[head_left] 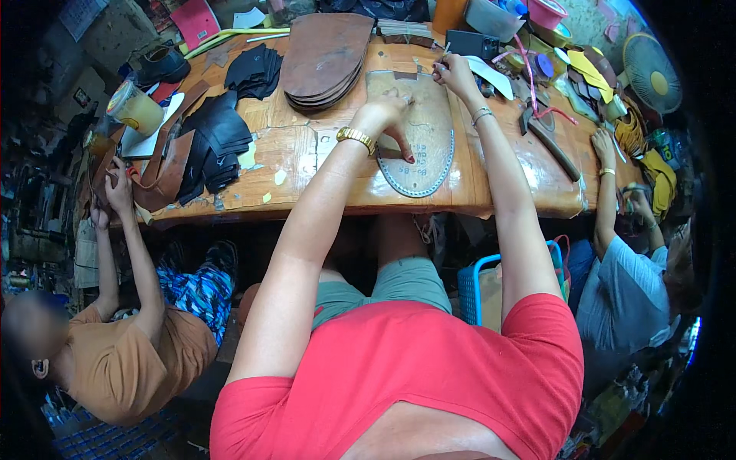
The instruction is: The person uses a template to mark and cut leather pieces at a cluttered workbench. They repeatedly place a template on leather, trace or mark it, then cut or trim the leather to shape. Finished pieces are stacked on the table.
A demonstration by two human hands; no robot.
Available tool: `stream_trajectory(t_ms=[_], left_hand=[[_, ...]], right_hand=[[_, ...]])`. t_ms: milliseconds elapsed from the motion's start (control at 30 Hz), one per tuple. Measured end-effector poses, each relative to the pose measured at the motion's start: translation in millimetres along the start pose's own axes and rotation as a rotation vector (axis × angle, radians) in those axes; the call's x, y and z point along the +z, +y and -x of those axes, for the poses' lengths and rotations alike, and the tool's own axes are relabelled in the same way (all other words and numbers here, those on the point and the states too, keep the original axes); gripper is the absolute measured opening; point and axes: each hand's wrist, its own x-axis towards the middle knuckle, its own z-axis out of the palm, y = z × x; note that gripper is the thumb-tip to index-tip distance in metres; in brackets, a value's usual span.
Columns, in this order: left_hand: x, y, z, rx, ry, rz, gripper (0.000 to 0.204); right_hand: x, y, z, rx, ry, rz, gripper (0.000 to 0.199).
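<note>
My left hand point(389, 115) lies with fingers spread on a tan, round-ended flat pattern piece point(429, 146), which has a line of pale blue marks along its curved edge and handwriting on its face. A gold watch is on that wrist. Beyond the piece's far right corner, my right hand point(455, 74) is closed in a pinch. A thin thing seems to stick up from its fingers, too small to name. Left of the pattern piece rests a stack of brown leather pieces point(326, 57), cut to a similar rounded shape.
Black leather pieces point(215, 138) lie on the left of the wooden table point(291, 165). A hammer point(552, 146) lies to the right. One co-worker point(138, 360) sits at the left, another point(625, 291) at the right. A blue basket point(469, 295) stands below the table edge.
</note>
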Motion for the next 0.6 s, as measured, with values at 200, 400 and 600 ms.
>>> stream_trajectory(t_ms=[200,400,600], left_hand=[[-0.3,0.8,0.7,0.020,-0.008,0.017,0.131],[1.0,-1.3,1.2,0.016,-0.002,0.014,0.131],[-2.1,2.4,4.8,0.007,-0.010,0.009,0.131]], right_hand=[[-6.6,14.3,1.0,-0.062,0.040,0.120,0.017],[-8.3,7.5,8.3,0.004,0.048,0.025,0.016],[-17.3,7.7,14.5,0.033,0.097,0.099,0.015]])
